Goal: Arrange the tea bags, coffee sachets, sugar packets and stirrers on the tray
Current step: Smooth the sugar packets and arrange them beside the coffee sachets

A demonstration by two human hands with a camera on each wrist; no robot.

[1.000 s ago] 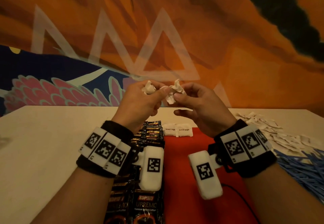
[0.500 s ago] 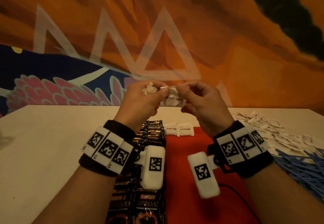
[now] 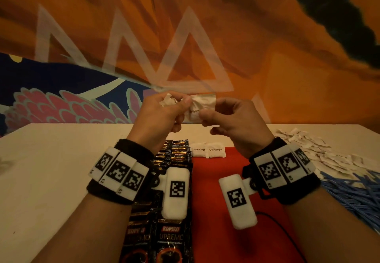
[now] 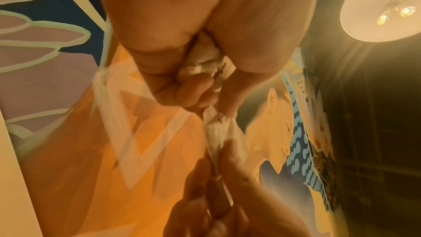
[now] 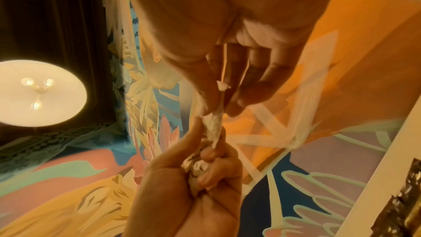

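Both hands are raised above the table and share one white brown-sugar packet (image 3: 200, 106), stretched nearly flat between them. My left hand (image 3: 181, 106) pinches its left end and also grips a crumpled wad of packets (image 3: 167, 100) in the fist. My right hand (image 3: 207, 114) pinches its lower right edge. The left wrist view shows the wad (image 4: 205, 60) in my left hand's curled fingers. In the right wrist view the packet (image 5: 214, 125) runs from my right hand to my left. Below lies the red tray (image 3: 218, 190) with black coffee sachets (image 3: 174, 155) along its left and two sugar packets (image 3: 208, 151) at its far end.
A loose heap of white sugar packets (image 3: 308, 149) lies on the table right of the tray, with a pile of blue stirrers (image 3: 353, 192) nearer me. A black cable (image 3: 287, 234) crosses the tray's near right part. A painted wall stands behind the table.
The packet between my hands was crumpled a second ago and is now pulled out flatter. My right hand has shifted a little to the right while my left keeps the wad.
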